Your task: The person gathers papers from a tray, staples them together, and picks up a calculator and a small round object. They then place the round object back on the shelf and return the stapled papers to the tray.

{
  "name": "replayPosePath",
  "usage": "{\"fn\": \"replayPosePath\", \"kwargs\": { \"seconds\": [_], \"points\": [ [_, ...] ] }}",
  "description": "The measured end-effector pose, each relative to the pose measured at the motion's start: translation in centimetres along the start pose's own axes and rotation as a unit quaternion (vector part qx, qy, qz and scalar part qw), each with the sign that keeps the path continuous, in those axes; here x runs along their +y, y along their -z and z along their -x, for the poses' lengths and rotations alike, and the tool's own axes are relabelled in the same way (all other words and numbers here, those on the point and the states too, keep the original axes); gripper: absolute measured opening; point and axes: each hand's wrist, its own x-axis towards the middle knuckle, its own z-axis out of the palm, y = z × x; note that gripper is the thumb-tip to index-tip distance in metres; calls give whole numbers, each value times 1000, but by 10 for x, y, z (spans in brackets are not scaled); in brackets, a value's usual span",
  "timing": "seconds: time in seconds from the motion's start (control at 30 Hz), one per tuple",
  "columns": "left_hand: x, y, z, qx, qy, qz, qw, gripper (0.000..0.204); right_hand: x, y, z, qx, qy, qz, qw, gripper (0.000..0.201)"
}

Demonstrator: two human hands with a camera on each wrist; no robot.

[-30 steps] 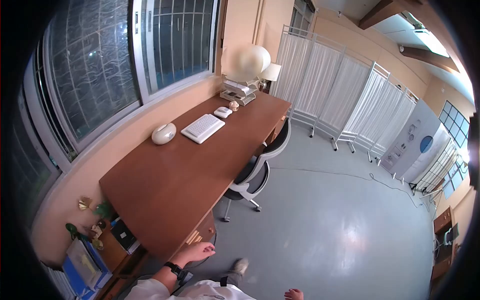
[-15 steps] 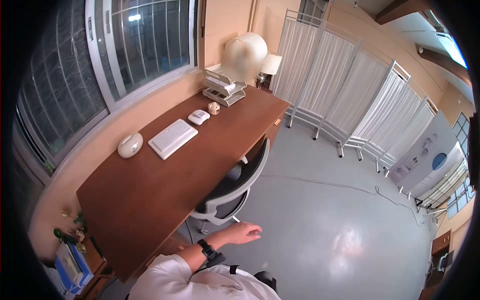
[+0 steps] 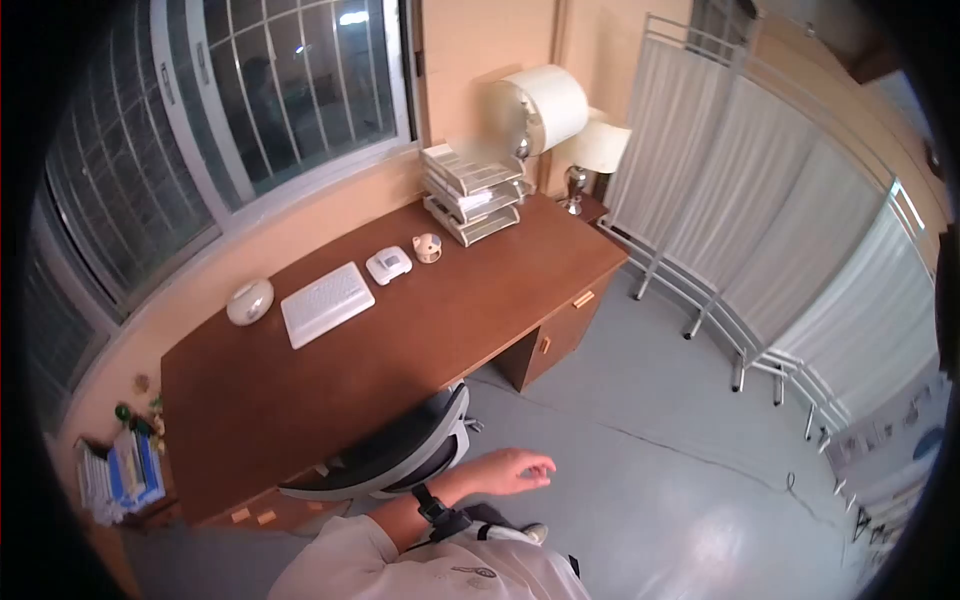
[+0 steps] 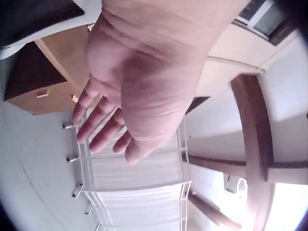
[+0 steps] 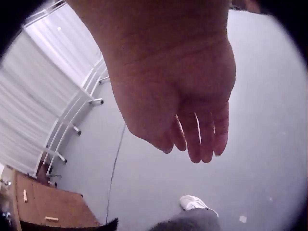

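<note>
The left hand [image 3: 512,471] is held out near the chair [image 3: 408,463], its fingers slightly spread; the right hand [image 5: 168,84] is held above the floor [image 5: 264,130], its fingers narrowly parted. The chair is set against the tabletop [image 3: 480,290], where a keyboard [image 3: 328,304] is placed.

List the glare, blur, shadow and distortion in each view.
Head view: pale glare on the floor, smudgy blur beside the larger lampshade, desk bowed; left wrist view: ceiling beam curved, lower right washed out; right wrist view: right hand shadowed, corners black.
</note>
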Motion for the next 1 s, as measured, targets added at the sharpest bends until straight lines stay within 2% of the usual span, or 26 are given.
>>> {"fn": "replayPosePath", "kwargs": {
  "seconds": [0.07, 0.1, 0.17, 0.2, 0.23, 0.27, 0.3, 0.37, 0.43, 0.5, 0.57, 0.63, 0.67, 0.7, 0.77, 0.83, 0.87, 0.9, 0.93, 1.0],
  "points": [
    [0, 20, -23, 123, -31, -50, 991, 27, -119, 3, -2, 34, -39, 68, 996, 33],
    [8, 32, -32, 170, -17, -25, 985, 26, -181, 4, -14, 51, -49, 103, 992, 26],
    [9, 53, -48, 217, 20, 16, 976, 25, -295, -19, -51, 22, 117, 206, 971, 26],
    [5, 62, -56, 233, 19, 18, 972, 25, -358, -39, -64, 55, 105, 238, 964, 28],
    [-1, 70, -65, 244, 52, -14, 968, 26, -427, -103, -36, 89, 92, 267, 955, 32],
    [-9, 76, -79, 250, 86, -44, 964, 26, -472, -124, -49, 61, 137, 275, 950, 32],
    [-18, 81, -95, 251, 85, -42, 963, 26, -507, -144, -62, 34, 180, 278, 943, 32],
    [-39, 98, -130, 264, 99, -55, 958, 29, -568, -228, -40, 18, 253, 264, 930, 31],
    [-48, 120, -159, 248, 111, -42, 961, 31, -606, -291, -51, -51, 254, 236, 937, 33],
    [-38, 152, -183, 268, 85, -17, 959, 32, -642, -372, -47, -139, 211, 317, 914, 35],
    [-47, 180, -198, 277, 107, 29, 954, 33, -677, -443, -66, -223, 244, 381, 864, 34],
    [-62, 205, -198, 314, 119, -61, 940, 36, -706, -515, -80, -281, 276, 412, 822, 32],
    [-59, 218, -196, 323, 164, -41, 931, 33, -719, -558, -72, -299, 286, 429, 803, 33],
    [-55, 227, -192, 321, 176, -44, 930, 33, -732, -600, -64, -316, 299, 444, 784, 33],
    [-51, 241, -185, 417, 230, 36, 879, 34, -751, -672, -83, -350, 370, 501, 699, 37],
    [-61, 243, -176, 444, 268, 14, 855, 32, -766, -748, -100, -360, 462, 549, 597, 37],
    [-63, 241, -173, 481, 311, 22, 819, 32, -770, -785, -106, -374, 495, 542, 567, 34],
    [-62, 233, -173, 515, 357, 33, 779, 31, -777, -823, -95, -379, 502, 540, 559, 35],
    [-59, 220, -172, 514, 373, 41, 771, 31, -779, -851, -85, -384, 506, 539, 553, 37],
    [-57, 211, -177, 589, 385, 109, 702, 31, -782, -906, -100, -403, 596, 484, 499, 47]
  ]
}}
